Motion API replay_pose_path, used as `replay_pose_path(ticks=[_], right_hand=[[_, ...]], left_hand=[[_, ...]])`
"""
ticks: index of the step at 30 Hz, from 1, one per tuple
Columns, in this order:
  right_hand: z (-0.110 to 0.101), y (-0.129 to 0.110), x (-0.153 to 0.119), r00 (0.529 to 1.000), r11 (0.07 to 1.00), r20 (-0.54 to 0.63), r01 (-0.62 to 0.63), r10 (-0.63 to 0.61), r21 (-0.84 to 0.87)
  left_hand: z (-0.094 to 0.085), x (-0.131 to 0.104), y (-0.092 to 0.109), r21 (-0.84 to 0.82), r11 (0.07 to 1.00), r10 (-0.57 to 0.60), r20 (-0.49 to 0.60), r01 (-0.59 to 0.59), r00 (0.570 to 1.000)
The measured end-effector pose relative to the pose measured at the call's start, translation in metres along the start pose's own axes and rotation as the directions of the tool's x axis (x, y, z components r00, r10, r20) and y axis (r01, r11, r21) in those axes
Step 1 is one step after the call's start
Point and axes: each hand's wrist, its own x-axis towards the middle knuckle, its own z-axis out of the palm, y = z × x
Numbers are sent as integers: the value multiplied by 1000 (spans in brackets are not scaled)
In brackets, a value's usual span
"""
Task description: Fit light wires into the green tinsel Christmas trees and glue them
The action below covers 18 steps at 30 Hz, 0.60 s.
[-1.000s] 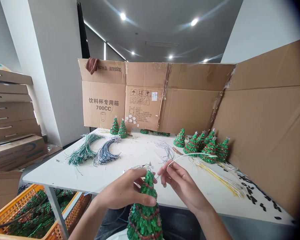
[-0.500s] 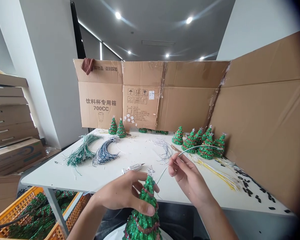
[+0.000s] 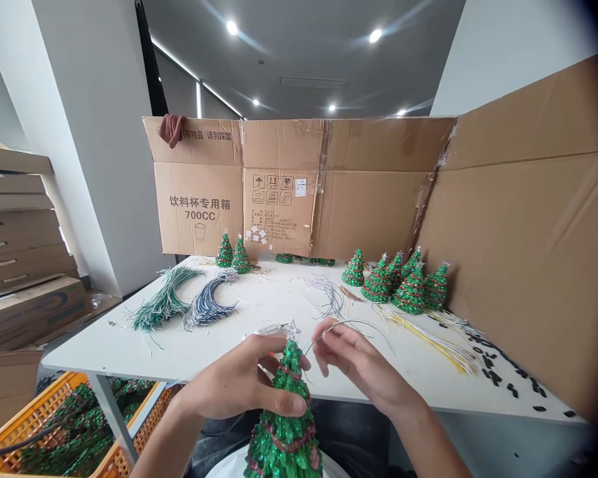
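A small green Christmas tree [image 3: 283, 438] with red garlands and a clear star on top stands upright in front of me, low in the view. Around its upper part my left hand [image 3: 252, 378] is wrapped, thumb in front, fingers behind. Just right of the tree's tip, my right hand [image 3: 346, 352] pinches a thin wire [image 3: 366, 323] that arcs off to the right. The wire's other end runs down beside the treetop; where it meets the tree is hidden by fingers. Behind the treetop, a small whitish tool [image 3: 269, 329] lies partly covered on the table.
Green wires [image 3: 162, 302] and blue wires [image 3: 212, 302] lie bundled on the white table [image 3: 274, 295]. Several finished trees [image 3: 408, 292] stand at the back right, near yellow wires [image 3: 436, 342] and black bits [image 3: 501, 375]. Cardboard [image 3: 369, 212] walls the back; an orange crate [image 3: 74, 385] sits lower left.
My right hand has come left and slightly down, closer to the treetop, with the wire. The wire's free end has dropped lower. My left hand still grips the tree.
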Motion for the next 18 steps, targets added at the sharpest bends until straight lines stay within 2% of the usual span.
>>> replay_pose_path(ticks=[3,5,10,18], right_hand=[[3,4,-1,996,995,77,-27,34,-94],[5,6,-1,996,992,80,-21,31,-128],[8,6,1,999,987,33,25,-20,-161],[9,2,1,994,992,-81,64,-73,-110]], left_hand=[[2,0,3,-9,1000,2,8,-2,1000],[4,1,5,-14,1000,-3,12,3,1000],[5,1,7,-11,1000,-6,22,6,1000],[2,2,1,-16,1000,-25,6,25,1000]])
